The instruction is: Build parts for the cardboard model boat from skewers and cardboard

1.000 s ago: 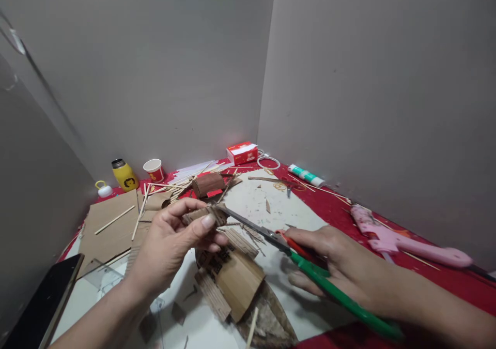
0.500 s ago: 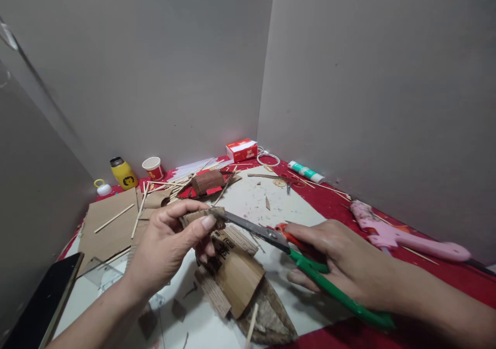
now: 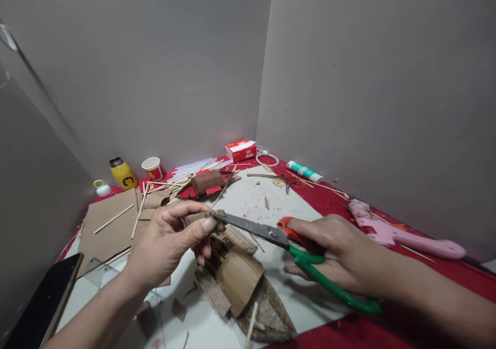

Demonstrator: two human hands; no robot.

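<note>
Between thumb and fingers, my left hand (image 3: pixel 176 235) pinches a small brown cardboard piece (image 3: pixel 199 216). My right hand (image 3: pixel 329 251) grips a pair of scissors (image 3: pixel 310 269) with one green and one orange handle. The scissor blades point left, and their tips meet the edge of the cardboard piece beside my left thumb. Below the hands lies a boat-like cardboard model (image 3: pixel 240 276) with a curved printed cover and a pointed brown end; its far end is partly hidden by my left hand. A thin stick (image 3: pixel 251 323) leans on its near end.
A second cardboard model (image 3: pixel 207 182) sits farther back among wooden sticks. Flat cardboard (image 3: pixel 104 219) and a phone (image 3: pixel 42 302) lie left. A yellow bottle (image 3: pixel 123 174), paper cup (image 3: pixel 152 169) and red box (image 3: pixel 241 151) stand at the back. A pink glue gun (image 3: pixel 411 238) rests right.
The green scissor handle has swung slightly left and up, toward the orange one. My left hand stays nearly still with the cardboard piece. The view has shifted slightly.
</note>
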